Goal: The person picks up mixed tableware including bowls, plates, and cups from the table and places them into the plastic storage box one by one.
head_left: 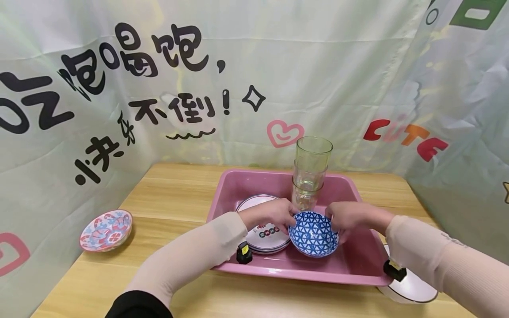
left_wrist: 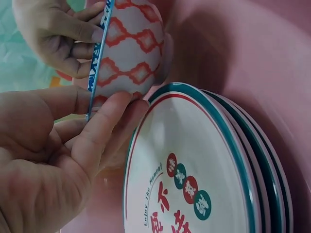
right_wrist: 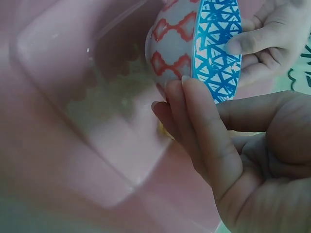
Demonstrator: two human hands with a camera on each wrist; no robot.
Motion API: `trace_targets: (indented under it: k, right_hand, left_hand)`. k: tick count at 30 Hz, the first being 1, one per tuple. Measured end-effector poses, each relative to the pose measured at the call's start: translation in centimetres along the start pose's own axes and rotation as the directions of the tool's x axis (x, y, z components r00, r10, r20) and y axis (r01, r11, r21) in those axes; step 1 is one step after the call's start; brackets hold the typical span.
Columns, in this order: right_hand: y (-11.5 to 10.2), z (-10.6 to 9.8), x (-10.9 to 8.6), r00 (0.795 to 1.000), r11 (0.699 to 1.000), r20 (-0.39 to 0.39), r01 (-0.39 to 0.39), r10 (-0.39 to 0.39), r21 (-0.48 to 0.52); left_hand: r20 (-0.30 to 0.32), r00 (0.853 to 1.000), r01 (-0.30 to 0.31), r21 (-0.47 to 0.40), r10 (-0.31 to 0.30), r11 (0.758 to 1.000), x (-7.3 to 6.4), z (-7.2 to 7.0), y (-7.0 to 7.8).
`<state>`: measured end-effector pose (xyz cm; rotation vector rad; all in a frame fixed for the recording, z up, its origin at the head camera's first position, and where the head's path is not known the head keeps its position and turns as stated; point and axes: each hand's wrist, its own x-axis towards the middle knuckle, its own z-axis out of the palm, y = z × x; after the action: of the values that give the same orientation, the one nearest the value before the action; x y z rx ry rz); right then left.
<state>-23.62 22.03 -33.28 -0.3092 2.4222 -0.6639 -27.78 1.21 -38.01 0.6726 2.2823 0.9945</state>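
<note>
Both of my hands hold one bowl (head_left: 314, 234) over the pink basin (head_left: 294, 271). Its inside is blue with white triangles, and its outside (left_wrist: 131, 48) is white with red shapes. My left hand (head_left: 280, 214) pinches the rim on the left, thumb inside and fingers beneath. On the opposite side my right hand (head_left: 350, 216) grips the rim the same way. In the basin, left of the bowl, lies a stack of white plates (left_wrist: 180, 141) with green rims and red lettering. Nested clear glasses (head_left: 312, 176) stand upright behind the bowl, the top one greenish.
A shallow red-and-blue patterned bowl (head_left: 106, 230) sits on the wooden table (head_left: 171, 190) at the left. Beside the basin's front right corner is a white dish (head_left: 415, 285) with a dark rim, partly covered by my right sleeve. Printed cloth (head_left: 238, 57) hangs behind the table.
</note>
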Motion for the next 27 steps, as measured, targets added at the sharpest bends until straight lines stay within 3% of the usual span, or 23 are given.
trace_targets:
  k: [2,7,13,18,20,27]
  right_hand:
    - [-0.1,0.1,0.2,1.0,1.0,0.015,-0.021,0.022,-0.022]
    - [-0.1,0.3,0.7,0.995,0.996,0.051,-0.08,0.081,-0.026]
    - [0.2,0.3,0.8,0.988,0.991,0.092,-0.129,0.126,0.026]
    - [0.2,0.5,0.9,0.982,0.987,0.115,-0.155,0.149,0.04]
    - [0.2,0.6,0.9,0.98,0.986,0.12,-0.166,0.162,0.025]
    - [-0.2,0.8,1.2,0.981,0.983,0.093,-0.164,0.171,-0.077]
  left_hand:
    - [0.004,1.0,-0.006,0.037,0.006,0.999,0.0,0.1,-0.1]
    - [0.007,1.0,-0.003,0.016,0.003,1.0,-0.1,0.5,0.1]
    - [0.017,0.999,-0.034,0.087,0.032,0.996,0.0,0.8,0.3]
    - [0.052,0.998,-0.046,0.05,0.043,0.998,0.2,0.9,0.2]
    - [0.061,0.997,-0.048,0.042,0.046,0.998,0.3,1.0,0.1]
    - [0.068,0.997,-0.057,0.136,0.048,0.989,0.4,1.0,0.0]
